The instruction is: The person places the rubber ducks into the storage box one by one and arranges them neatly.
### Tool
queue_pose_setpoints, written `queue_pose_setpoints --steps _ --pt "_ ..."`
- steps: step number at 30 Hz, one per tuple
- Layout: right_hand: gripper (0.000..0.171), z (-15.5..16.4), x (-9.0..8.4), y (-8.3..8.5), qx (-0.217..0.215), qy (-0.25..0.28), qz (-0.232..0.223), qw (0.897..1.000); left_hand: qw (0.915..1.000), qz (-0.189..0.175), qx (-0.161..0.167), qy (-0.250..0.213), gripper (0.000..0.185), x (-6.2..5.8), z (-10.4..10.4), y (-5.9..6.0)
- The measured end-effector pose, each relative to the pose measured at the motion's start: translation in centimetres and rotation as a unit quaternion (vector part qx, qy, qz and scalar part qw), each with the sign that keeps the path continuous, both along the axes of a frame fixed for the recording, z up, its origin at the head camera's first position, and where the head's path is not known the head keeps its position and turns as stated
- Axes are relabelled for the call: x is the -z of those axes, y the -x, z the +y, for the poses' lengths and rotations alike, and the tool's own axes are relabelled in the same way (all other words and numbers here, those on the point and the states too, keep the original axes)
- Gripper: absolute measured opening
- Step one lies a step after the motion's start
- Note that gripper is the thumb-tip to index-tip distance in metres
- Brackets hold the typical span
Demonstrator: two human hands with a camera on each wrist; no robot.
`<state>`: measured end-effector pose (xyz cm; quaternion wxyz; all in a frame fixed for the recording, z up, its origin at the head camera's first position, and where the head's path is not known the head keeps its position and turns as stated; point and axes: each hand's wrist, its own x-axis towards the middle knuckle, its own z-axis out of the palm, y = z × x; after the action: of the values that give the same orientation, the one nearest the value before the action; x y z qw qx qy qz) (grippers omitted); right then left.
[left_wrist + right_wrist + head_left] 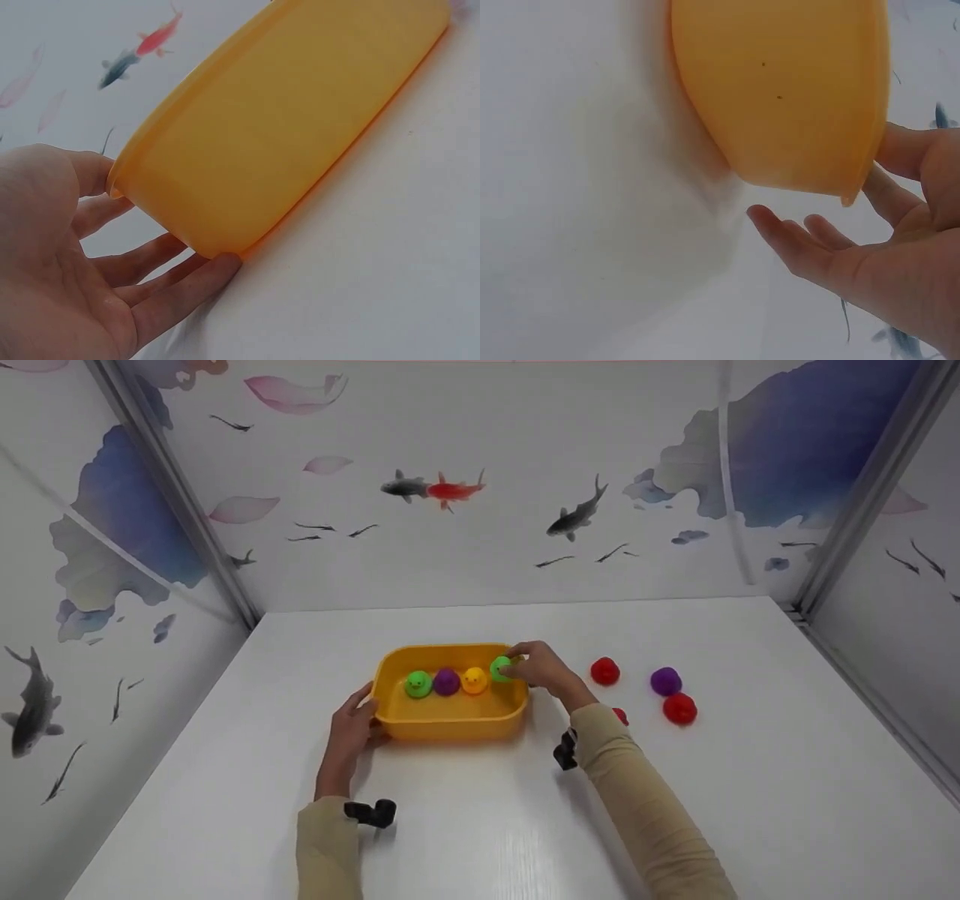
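A yellow plastic basin point(450, 729) stands on the white table, its front wall point(277, 112) filling much of the left wrist view. My left hand point(351, 726) holds its left end, thumb at the rim and fingers against the lower wall. Over the right end, my right hand point(541, 667) pinches a green toy duck point(501, 668) between thumb and forefinger. Beside it inside the basin, a yellow duck point(473, 680), a purple duck point(446, 681) and another green duck point(418, 684) form a row. In the right wrist view, the basin wall hides the pinching fingertips.
Right of the basin lie a red toy point(605, 671), a purple toy point(666, 681) and another red toy point(680, 709). One more red toy point(621, 715) is partly hidden by the right sleeve. Fish-patterned panels point(510, 547) enclose the table point(465, 825).
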<state>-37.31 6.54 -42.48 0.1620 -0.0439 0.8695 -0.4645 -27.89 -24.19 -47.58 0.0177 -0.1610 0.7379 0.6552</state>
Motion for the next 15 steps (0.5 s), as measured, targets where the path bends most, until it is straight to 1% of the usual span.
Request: queue_pose_setpoints --steps 5,10,15 --pt "0.045 -0.7 0.7 -0.1 -0.006 -0.013 0.02 1.0 1.0 0.005 -0.001 0.006 0.051 0.0 0.0 -0.1" --pt "0.045 -1.5 0.8 0.0 0.006 -0.028 0.01 1.0 1.0 0.0 -0.005 0.007 0.051 0.1 -0.1 0.0" --pt "0.047 -1.9 0.8 0.3 0.012 -0.037 -0.001 0.999 1.0 -0.006 -0.005 -0.002 0.05 0.1 -0.1 0.1"
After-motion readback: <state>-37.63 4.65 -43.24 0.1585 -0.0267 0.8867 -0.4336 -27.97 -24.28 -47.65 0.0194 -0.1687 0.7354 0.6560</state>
